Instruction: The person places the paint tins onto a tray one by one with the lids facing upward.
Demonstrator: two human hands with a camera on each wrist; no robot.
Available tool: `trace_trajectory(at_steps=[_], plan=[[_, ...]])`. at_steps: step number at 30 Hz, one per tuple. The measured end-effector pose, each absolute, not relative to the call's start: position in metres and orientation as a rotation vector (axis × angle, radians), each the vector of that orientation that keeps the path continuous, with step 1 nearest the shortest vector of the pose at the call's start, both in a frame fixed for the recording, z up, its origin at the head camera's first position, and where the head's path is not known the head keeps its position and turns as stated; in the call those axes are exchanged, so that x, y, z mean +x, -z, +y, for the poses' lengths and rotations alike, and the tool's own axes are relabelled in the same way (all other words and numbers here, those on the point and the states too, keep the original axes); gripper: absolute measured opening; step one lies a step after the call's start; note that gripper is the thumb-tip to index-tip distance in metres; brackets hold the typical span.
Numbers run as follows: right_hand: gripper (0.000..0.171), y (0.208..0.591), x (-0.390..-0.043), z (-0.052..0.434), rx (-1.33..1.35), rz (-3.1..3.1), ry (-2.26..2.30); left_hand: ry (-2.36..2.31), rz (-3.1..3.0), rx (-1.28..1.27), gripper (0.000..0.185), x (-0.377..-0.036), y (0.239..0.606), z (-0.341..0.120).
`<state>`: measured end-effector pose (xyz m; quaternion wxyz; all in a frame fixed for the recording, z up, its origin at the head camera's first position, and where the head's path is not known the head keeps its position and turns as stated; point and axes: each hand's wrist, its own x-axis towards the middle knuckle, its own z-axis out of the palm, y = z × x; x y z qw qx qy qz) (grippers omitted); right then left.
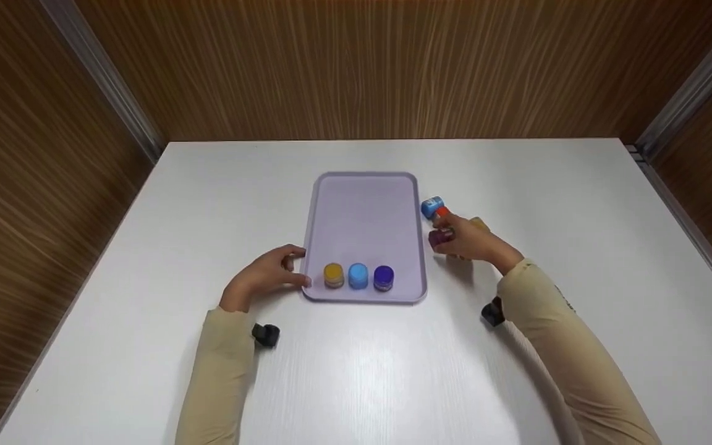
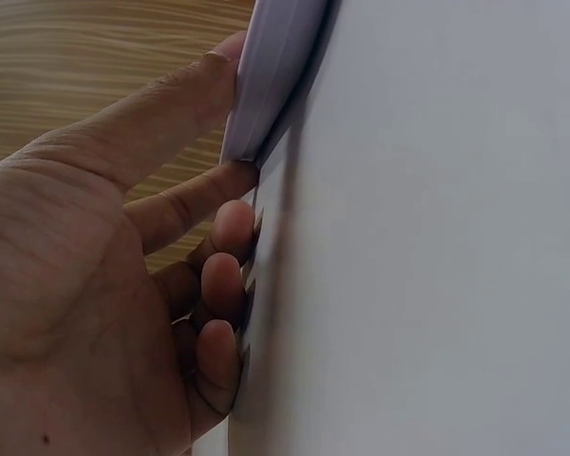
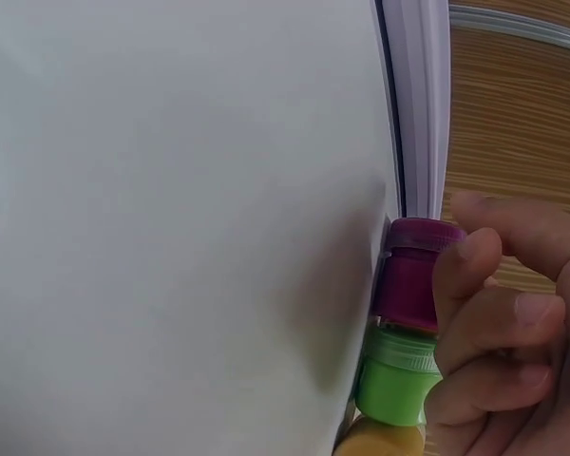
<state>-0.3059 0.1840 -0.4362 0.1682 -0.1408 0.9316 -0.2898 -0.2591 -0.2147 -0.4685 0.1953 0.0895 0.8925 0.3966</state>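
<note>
Pinching a magenta-capped jar (image 3: 410,275), apparently, right fingers (image 3: 475,252) curl; left fingers (image 2: 195,195) hold tray (image 2: 266,76).

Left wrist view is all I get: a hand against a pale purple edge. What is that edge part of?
Observer: It is the rim of a lilac tray on a white table. The left hand holds the tray's near left corner between thumb and forefinger.
Operator: Is anything on the tray?
Observer: Three small jars stand in a row along its near edge: a yellow jar, a light blue jar and a dark purple jar.
Operator: And the other hand?
Observer: The right hand is on the table just right of the tray. Its fingers are curled round a magenta jar, and a green jar sits right against that one.
</note>
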Motion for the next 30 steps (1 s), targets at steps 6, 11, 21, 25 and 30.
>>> trace_trajectory(at_steps=[6,11,21,25,30], plan=[[0.053,0.437,-0.308,0.184,-0.423,2.602,0.852,-1.120,2.493,0.269,0.073,-0.258,0.466,-0.214],[0.048,0.441,-0.308,0.182,-0.414,2.563,0.899,-1.126,2.496,0.271,0.071,-0.259,0.467,-0.214],[0.045,0.448,-0.308,0.182,-0.440,2.614,0.842,-1.132,2.499,0.286,0.072,-0.258,0.469,-0.214],[0.045,0.448,-0.308,0.183,-0.447,2.628,0.837,-1.123,2.509,0.277,0.071,-0.258,0.468,-0.214],[0.043,0.449,-0.308,0.185,-0.446,2.623,0.871,-1.116,2.512,0.266,0.070,-0.258,0.468,-0.214]])
